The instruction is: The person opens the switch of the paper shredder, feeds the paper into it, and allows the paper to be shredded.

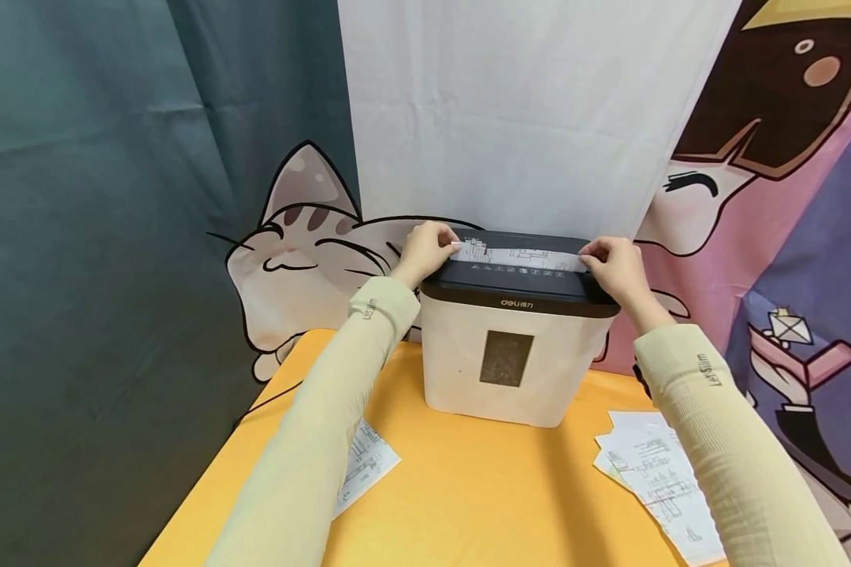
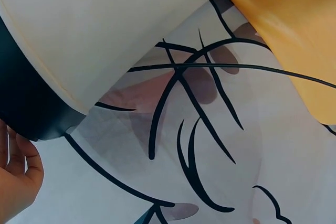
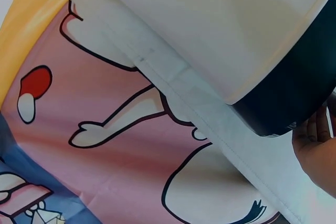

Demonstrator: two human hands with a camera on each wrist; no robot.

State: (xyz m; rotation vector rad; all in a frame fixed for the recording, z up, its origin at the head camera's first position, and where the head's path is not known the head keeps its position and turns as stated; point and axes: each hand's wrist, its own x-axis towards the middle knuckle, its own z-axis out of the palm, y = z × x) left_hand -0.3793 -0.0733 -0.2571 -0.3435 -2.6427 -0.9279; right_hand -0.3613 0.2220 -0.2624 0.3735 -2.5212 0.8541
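Observation:
A paper shredder [image 1: 514, 354] with a white bin and a dark top stands at the back of the yellow table. A sheet of printed paper [image 1: 525, 257] sticks up as a narrow strip from the slot in its top. My left hand [image 1: 428, 250] pinches the sheet's left end; my right hand [image 1: 613, 264] pinches the right end. In the left wrist view, the left hand [image 2: 18, 174] is by the shredder's dark rim, its fingertips partly cut off by the frame. The right wrist view has the right hand [image 3: 317, 140] at the opposite rim, partly out of frame.
Printed sheets [image 1: 663, 480] lie overlapping on the table's right, partly under the right sleeve. Another printed sheet [image 1: 369, 465] lies at left, half covered by the left forearm. A thin black cord [image 1: 269, 402] crosses the left table edge. Cartoon-printed cloth [image 1: 298, 260] hangs behind.

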